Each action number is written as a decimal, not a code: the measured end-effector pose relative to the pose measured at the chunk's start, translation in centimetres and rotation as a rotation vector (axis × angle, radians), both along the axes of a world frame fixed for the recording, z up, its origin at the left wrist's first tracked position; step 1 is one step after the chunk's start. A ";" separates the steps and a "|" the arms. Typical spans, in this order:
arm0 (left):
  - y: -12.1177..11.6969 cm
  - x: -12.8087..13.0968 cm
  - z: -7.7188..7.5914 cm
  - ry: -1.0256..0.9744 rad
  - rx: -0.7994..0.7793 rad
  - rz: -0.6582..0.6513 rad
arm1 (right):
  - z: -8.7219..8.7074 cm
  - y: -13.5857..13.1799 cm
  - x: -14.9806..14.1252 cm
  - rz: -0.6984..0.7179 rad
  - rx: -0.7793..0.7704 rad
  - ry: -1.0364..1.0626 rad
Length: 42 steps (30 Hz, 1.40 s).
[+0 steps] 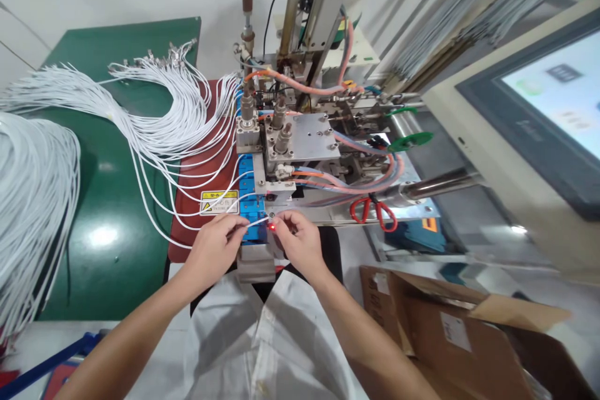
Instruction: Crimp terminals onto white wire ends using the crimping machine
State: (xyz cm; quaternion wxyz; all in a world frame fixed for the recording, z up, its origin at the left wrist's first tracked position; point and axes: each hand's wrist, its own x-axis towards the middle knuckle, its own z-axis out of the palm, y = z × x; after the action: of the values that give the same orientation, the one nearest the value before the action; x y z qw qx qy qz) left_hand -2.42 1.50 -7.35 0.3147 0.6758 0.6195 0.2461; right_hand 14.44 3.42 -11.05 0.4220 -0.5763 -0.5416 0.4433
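Note:
Between my two hands stretches a short length of white cable [257, 222], lying across the blue fixture blocks [252, 207] at the front of the machine [302, 137]. My left hand [219, 242] pinches the cable just left of the blocks. At its right end, the thumb and fingers of my right hand [299, 239] close on the cable, and a red light glows at the fingertips. Several more white cables run from the blocks leftward into a curved bundle [154, 119]. The very tip of the held cable is hidden by my right fingers.
A warning label [219, 202] sits on the dark red plate [185, 234]. Another coil of white cables [32, 200] lies on the green mat [117, 275]. Red-handled scissors [374, 212] rest right of my hands. A touchscreen [557, 94] and an open cardboard box [450, 325] stand further right.

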 end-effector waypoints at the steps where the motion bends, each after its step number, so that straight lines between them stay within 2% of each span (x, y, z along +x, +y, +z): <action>1: 0.4 -0.3 0.0 0.041 0.025 -0.017 | -0.3 0.2 -0.1 0.010 -0.029 0.002; 6: 1.2 -0.7 0.0 0.135 0.078 -0.029 | -0.9 0.4 -0.1 0.060 -0.060 -0.061; 11: 0.9 -0.8 -0.4 0.064 0.108 -0.030 | -1.1 0.4 0.2 -0.013 -0.092 0.046; 14: 0.8 -0.9 -0.6 0.011 0.077 -0.040 | -1.1 0.4 0.0 -0.003 -0.110 0.086; 21: 0.9 -0.9 -1.0 0.051 0.063 -0.060 | -1.0 0.4 -0.5 -0.032 -0.082 0.031; 27: 1.1 -0.8 -0.7 0.094 0.040 -0.069 | -1.2 0.4 -0.2 0.036 -0.068 -0.063; 33: 1.2 -0.5 -0.2 0.170 0.018 -0.071 | -0.9 0.9 0.2 0.113 -0.140 -0.135; 35: 1.2 -0.5 -0.3 0.172 0.018 -0.085 | -0.7 1.1 0.4 0.154 -0.106 -0.168; 39: 1.3 -0.8 -0.7 0.163 0.042 -0.108 | -0.4 1.4 0.9 0.287 0.056 -0.324; 42: 1.4 -0.9 -0.8 0.163 0.063 -0.119 | -0.7 1.8 0.6 0.312 0.171 -0.472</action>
State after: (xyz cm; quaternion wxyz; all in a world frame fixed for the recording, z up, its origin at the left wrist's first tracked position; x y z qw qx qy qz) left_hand -3.30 2.87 -8.15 0.2557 0.7386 0.5939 0.1907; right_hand 15.07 5.18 -11.71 0.2582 -0.5355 -0.7423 0.3092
